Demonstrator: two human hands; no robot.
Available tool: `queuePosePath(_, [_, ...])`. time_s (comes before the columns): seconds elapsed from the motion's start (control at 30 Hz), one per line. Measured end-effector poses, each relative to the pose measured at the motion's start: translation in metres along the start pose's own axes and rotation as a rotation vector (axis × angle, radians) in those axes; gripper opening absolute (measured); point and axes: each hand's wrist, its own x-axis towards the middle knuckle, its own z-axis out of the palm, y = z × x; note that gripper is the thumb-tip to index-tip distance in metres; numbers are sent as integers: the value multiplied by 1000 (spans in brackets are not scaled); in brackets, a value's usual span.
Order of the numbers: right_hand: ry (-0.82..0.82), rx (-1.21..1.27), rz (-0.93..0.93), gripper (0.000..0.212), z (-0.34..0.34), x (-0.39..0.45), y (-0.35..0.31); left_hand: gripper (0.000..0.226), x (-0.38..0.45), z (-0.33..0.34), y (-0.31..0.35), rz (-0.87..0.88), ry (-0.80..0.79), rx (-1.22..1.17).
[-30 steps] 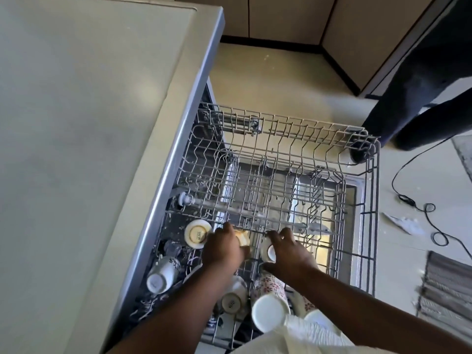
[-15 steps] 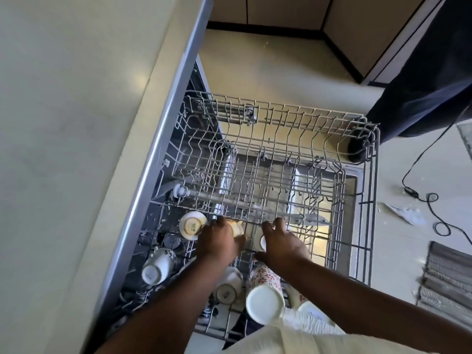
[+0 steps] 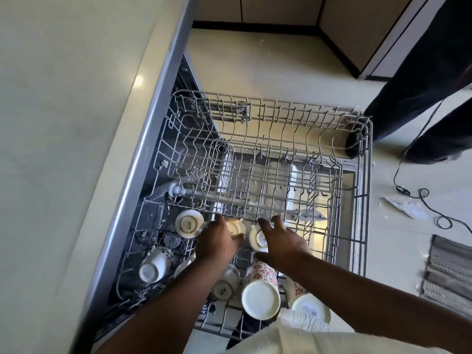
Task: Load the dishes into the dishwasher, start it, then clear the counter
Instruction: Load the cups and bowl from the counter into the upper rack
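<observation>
A: We've got the upper dishwasher rack (image 3: 281, 154) pulled out from under the counter (image 3: 63, 123), gray wire, mostly bare at the far end. Cups sit upside down at the near end.

B: Hands?

A: Left hand (image 3: 217, 242) is down in the rack on a small cream cup (image 3: 236, 227), fingers curled over its near side. We'd call that grip closed round the cup. Right hand (image 3: 283, 242) lies over a second cream cup (image 3: 258, 240) just beside the first; fingers reach across its far side and the thumb stretches along the near side. We can't tell if that grip actually pinches the cup or only rests on it.

B: Other dishes?

A: A cream cup marked SISTA (image 3: 189, 223) is base up, just left of the left hand. A white mug with dark leaf print (image 3: 154, 265) lies tilted near the rack's left wall. Nearer us, a cream cup with a printed base (image 3: 224, 284) shows under the left forearm, then a tall tumbler with red flowers (image 3: 260, 290) base up, and another red-flowered mug (image 3: 307, 300) right of it, partly hidden by the right forearm.

B: Anything else?

A: The lower rack (image 3: 314, 190) shows through the wires. On the floor (image 3: 268, 60): a black cable (image 3: 421, 198), a paper scrap (image 3: 406, 208), a gray mat (image 3: 449, 272). Another person's dark trouser legs (image 3: 421, 98) stand at the far right.
</observation>
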Motion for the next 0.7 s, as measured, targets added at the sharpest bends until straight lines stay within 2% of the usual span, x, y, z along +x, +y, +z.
queuePosePath(0.17, [5,3,-24,87,2,1,3,56,-3,1,0,19,21,0])
queuePosePath(0.5, [31,16,-60,90,4,-1,11,73,-6,1,-5,74,26,37])
queuePosePath(0.7, [40,10,-80,88,5,0,18,68,-6,0,-2,99,10,63])
